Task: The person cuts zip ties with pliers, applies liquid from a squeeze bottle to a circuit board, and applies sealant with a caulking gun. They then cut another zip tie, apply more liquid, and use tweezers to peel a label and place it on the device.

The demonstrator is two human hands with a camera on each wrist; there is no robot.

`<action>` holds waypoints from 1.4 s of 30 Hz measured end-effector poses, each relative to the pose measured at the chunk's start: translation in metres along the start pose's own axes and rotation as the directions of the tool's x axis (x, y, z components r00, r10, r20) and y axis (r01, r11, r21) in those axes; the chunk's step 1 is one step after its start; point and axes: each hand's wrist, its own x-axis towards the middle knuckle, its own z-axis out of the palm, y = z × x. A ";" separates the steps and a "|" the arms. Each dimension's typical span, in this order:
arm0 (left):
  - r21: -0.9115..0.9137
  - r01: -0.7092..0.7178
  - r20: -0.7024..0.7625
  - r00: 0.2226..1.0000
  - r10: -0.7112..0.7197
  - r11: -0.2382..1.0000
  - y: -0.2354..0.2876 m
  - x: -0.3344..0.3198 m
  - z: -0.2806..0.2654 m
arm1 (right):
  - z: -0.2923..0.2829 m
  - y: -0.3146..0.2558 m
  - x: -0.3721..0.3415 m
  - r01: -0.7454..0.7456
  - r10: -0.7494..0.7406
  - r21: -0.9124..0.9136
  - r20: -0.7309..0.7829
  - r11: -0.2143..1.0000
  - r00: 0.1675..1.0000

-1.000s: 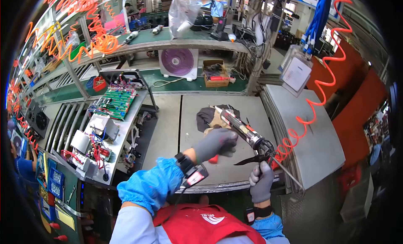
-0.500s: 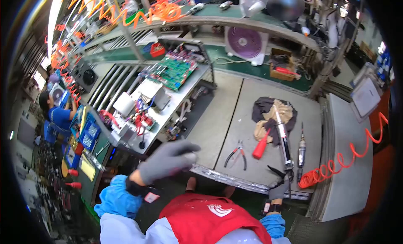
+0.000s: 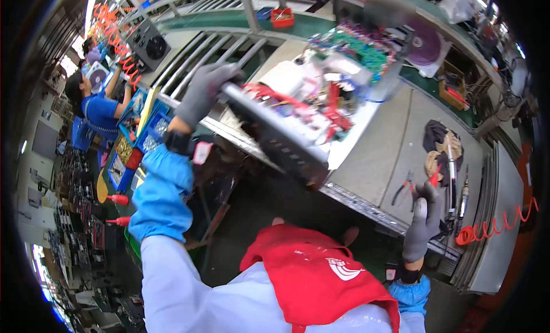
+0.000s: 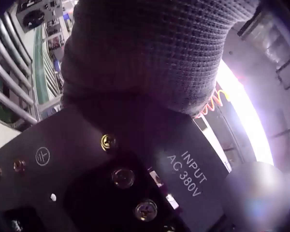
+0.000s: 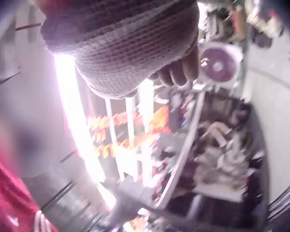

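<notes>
My gloved left hand (image 3: 207,93) grips the near left corner of an open electronics chassis (image 3: 281,144), its fingers over the edge. The left wrist view shows the glove (image 4: 145,53) against the chassis's black panel (image 4: 183,169), marked "INPUT AC 380V". Wiring and a green circuit board (image 3: 366,55) fill the chassis, blurred by motion. My gloved right hand (image 3: 422,224) hovers near the bench's front edge, holding nothing, fingers loosely bent. Beyond it lie a long sealant gun (image 3: 452,184), cutting pliers (image 3: 403,188) and a red-handled tool (image 3: 435,176).
A dark and tan cloth (image 3: 433,139) and a power screwdriver (image 3: 464,192) lie at the bench's right, beside stacked panels (image 3: 504,230). Rollers (image 3: 197,61) run behind my left hand. Blue parts bins (image 3: 152,135) stand at left, near another person in blue (image 3: 98,106).
My right hand has set the sealant gun on the bench and let it go. My left hand has reached leftward and taken the chassis corner; the chassis has swung round. The head view has turned left.
</notes>
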 end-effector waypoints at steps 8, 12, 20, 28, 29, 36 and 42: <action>-0.454 -0.112 -0.367 0.927 -0.071 0.884 -0.008 -0.027 0.043 | 0.192 -0.106 -0.019 0.617 -0.639 -0.295 0.027 0.730 0.769; -0.079 -0.128 -0.448 0.890 0.079 0.989 0.017 -0.079 0.072 | 0.195 -0.083 -0.012 0.415 -0.701 -0.675 -0.214 0.610 0.681; -0.195 -0.738 -0.191 0.675 0.713 0.646 0.045 -0.064 0.142 | 0.110 -0.011 0.072 0.477 -0.484 -0.126 -0.407 0.870 0.775; -0.186 -0.710 -0.117 0.703 0.702 0.680 0.075 -0.018 0.231 | 0.028 0.039 0.223 0.289 -0.269 0.079 -0.202 0.954 0.942; -0.136 -0.696 -0.057 0.716 0.696 0.705 0.070 -0.019 0.231 | 0.031 0.035 0.224 0.293 -0.268 0.116 -0.192 0.949 0.944; -0.038 -0.390 -0.168 0.910 0.379 0.920 -0.016 -0.037 0.171 | -0.029 0.125 0.179 -0.036 -0.061 -0.670 -0.121 0.741 0.991; 0.028 -0.253 0.220 0.945 0.241 0.967 0.013 -0.051 0.174 | -0.044 0.213 0.058 -0.471 0.607 -0.874 -0.312 0.117 0.731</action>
